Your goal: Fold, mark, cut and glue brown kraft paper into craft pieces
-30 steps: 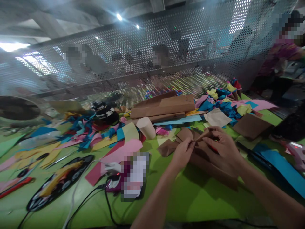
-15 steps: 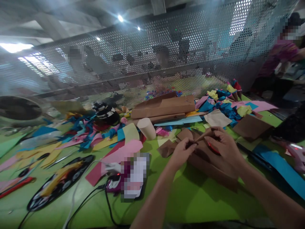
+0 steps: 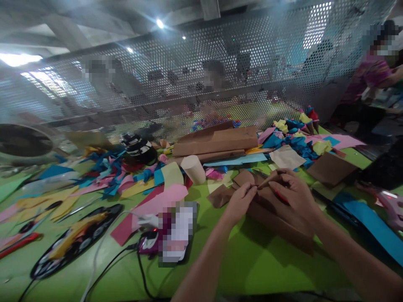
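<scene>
My left hand pinches the near end of a small folded piece of brown paper between thumb and fingertips. The fingers of my right hand are closed on the other end of that piece. A red handle-like part shows beneath my right palm; the rest of it is mostly hidden. Below both hands lies a larger brown paper sheet, creased and raised off the table. A smaller brown paper scrap rests just left of my left hand.
On the green table stand a white roll and a phone beside cables. Coloured paper scraps spread left. Folded brown paper lies behind, before a perforated metal screen. A person is at far right.
My left thumb and fingers have shifted slightly on the brown paper. My right hand stays almost in place, and the view has moved a little.
</scene>
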Available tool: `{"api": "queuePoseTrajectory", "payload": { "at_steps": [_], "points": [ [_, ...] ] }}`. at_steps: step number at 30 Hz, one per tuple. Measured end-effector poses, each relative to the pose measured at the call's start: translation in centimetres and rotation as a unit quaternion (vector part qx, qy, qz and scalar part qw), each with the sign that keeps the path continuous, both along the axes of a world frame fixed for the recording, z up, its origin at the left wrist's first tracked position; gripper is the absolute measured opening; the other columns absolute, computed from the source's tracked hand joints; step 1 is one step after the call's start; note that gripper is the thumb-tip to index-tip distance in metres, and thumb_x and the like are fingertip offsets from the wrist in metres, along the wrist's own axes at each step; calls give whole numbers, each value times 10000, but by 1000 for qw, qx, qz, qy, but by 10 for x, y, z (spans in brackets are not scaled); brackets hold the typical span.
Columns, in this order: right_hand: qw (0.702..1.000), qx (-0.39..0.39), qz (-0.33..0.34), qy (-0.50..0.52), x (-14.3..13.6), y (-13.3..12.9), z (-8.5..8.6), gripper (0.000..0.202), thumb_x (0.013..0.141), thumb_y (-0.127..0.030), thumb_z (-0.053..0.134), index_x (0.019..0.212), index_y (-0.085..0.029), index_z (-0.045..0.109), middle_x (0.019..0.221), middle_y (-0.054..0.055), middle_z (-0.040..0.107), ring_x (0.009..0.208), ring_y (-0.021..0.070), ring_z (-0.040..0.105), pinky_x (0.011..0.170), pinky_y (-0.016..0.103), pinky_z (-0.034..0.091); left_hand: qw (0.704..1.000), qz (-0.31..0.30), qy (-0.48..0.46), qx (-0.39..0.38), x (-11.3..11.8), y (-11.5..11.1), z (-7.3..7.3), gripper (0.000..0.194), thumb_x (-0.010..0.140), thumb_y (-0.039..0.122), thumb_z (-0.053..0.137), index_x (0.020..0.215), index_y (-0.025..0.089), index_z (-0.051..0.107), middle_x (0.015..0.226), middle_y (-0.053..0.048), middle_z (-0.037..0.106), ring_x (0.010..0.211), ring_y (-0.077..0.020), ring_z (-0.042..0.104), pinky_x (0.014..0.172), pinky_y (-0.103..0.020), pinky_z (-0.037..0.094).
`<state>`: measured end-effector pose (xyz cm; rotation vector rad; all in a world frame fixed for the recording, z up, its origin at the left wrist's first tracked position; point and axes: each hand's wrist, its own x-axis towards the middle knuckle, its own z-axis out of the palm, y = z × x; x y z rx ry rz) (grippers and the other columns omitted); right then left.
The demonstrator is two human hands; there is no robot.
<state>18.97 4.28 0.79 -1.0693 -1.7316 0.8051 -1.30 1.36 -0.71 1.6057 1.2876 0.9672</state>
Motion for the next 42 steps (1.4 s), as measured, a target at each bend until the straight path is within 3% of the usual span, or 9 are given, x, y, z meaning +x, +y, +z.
{"api": "queuePoseTrajectory", "payload": {
  "at_steps": [5,12,19,25,29,32,36,39,42],
  "points": [
    [1000,20,2,-14,-7,-6,5,152,882,-230,633,773,-228,739,1057,86,679,1029,265,646,879,384,533,993,-18,99,67,1,-1,-2,198,966,270,484,837,190,610,817,-28,650,792,-188,584,729,-274,423],
    [999,35,21,-25,-10,-15,14,162,885,-246,673,731,-212,708,1049,93,683,1027,263,642,862,379,533,997,-23,67,30,-1,0,-4,198,914,234,519,892,171,705,834,-41,714,795,-188,622,694,-259,441],
    [999,36,14,10,-10,-18,16,93,866,-208,706,775,-208,725,1077,93,671,1012,249,658,823,356,554,999,-19,18,-35,1,3,-2,180,852,195,537,865,145,709,819,-44,718,672,-144,562,613,-237,411],
    [997,41,55,44,-7,-16,12,67,891,-203,673,847,-211,723,1165,97,643,1059,245,662,875,375,570,996,-37,-38,-65,0,2,0,225,885,326,612,846,137,729,732,-35,695,638,-127,534,605,-229,388],
    [996,58,52,33,-6,-17,14,101,895,-187,648,816,-210,706,1161,101,644,1066,252,660,900,396,566,996,-42,-23,-69,0,4,-4,283,910,396,622,877,140,738,747,-45,704,680,-150,576,645,-249,423],
    [995,90,46,-9,-5,-16,16,97,895,-176,649,826,-217,703,1136,95,660,1063,252,652,913,404,551,999,-7,34,4,0,4,-7,222,905,294,630,1048,155,727,936,-79,736,871,-212,649,791,-311,483],
    [988,137,31,-67,-5,-14,12,112,898,-156,637,869,-230,716,1120,90,686,1083,258,650,921,401,540,970,49,125,203,3,-4,3,496,889,145,637,1369,249,565,1283,-108,638,1196,-246,580,1024,-396,445],
    [982,164,35,-92,-5,-13,8,111,892,-153,626,884,-224,712,1171,116,677,1115,275,650,922,408,549,924,45,198,325,7,-14,14,430,953,149,574,1359,290,570,1244,-88,620,1189,-231,567,1012,-383,442],
    [974,189,52,-118,-7,-13,5,105,901,-184,631,959,-224,709,1214,135,667,1146,290,640,950,427,541,875,50,308,370,11,-19,19,305,984,177,539,1264,263,625,1143,-79,657,1084,-239,592,942,-387,437]
  ]
}}
